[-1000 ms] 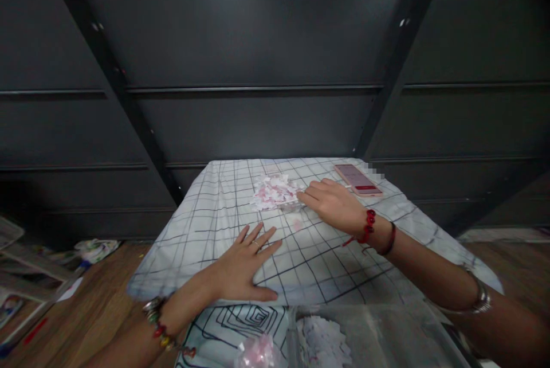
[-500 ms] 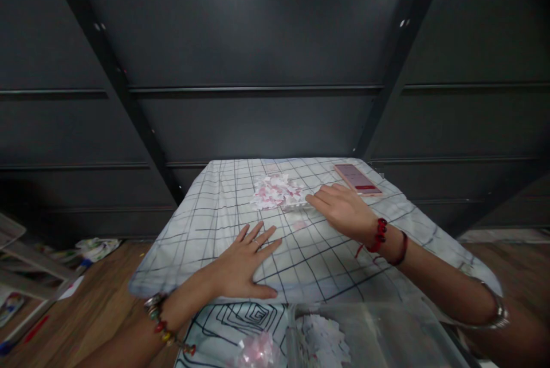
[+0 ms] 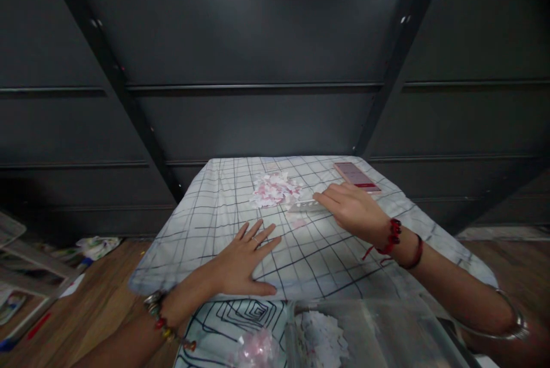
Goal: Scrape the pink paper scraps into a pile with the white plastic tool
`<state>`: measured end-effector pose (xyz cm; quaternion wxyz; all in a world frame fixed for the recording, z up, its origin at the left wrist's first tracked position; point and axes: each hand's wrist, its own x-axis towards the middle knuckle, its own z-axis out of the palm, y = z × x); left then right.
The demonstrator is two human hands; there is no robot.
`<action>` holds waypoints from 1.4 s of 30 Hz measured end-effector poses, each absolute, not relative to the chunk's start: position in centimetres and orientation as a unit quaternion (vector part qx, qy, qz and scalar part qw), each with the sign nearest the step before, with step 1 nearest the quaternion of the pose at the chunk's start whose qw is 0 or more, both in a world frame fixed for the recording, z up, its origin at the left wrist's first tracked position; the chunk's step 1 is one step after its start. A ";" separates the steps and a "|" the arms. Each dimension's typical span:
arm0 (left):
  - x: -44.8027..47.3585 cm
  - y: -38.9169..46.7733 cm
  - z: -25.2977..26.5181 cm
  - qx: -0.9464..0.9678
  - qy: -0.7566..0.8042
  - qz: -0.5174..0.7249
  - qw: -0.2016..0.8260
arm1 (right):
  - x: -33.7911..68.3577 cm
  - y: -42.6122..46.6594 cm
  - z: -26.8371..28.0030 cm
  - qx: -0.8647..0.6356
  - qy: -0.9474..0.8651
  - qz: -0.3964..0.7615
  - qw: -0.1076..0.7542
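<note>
My left hand (image 3: 243, 262) lies flat on the checked cloth (image 3: 301, 262), fingers spread, holding nothing. Over the right part of the cloth, my right hand (image 3: 354, 213) is closed on a thin, see-through flat piece with a whitish edge (image 3: 306, 206); its exact kind is unclear. The piece's left end is close to a heap of white and pink paper scraps (image 3: 275, 189). A pinkish patch (image 3: 297, 221) shows on the cloth just below the piece. Beyond my right hand lies a phone (image 3: 356, 176) with a lit screen.
At the front edge stands a clear plastic box (image 3: 387, 333) with white paper pieces (image 3: 322, 339) in its left part. Beside it, a shiny pink plastic bundle (image 3: 256, 349) rests on a patterned cloth (image 3: 234, 319). Dark panels (image 3: 258, 121) rise behind the table.
My right hand has shifted slightly to the right and toward me, with the see-through piece, away from the scraps. My left hand has stayed in place.
</note>
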<state>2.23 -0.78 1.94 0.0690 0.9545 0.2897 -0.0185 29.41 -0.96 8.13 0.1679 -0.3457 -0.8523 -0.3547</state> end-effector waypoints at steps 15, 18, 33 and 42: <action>2.2 -0.8 1.7 0.955 0.287 -0.002 0.075 | 31.6 -1.6 6.8 -0.370 -0.880 -0.214 0.208; 2.1 -0.7 1.7 0.954 0.288 -0.003 0.077 | 31.9 -2.9 7.2 -0.392 -0.869 -0.213 0.214; 2.2 -0.8 1.7 0.953 0.293 -0.007 0.080 | 29.2 -6.6 7.6 -0.454 -0.826 -0.274 0.189; 1.4 -1.2 2.2 0.948 0.308 -0.016 0.075 | 28.5 -7.2 7.0 -0.475 -0.803 -0.319 0.166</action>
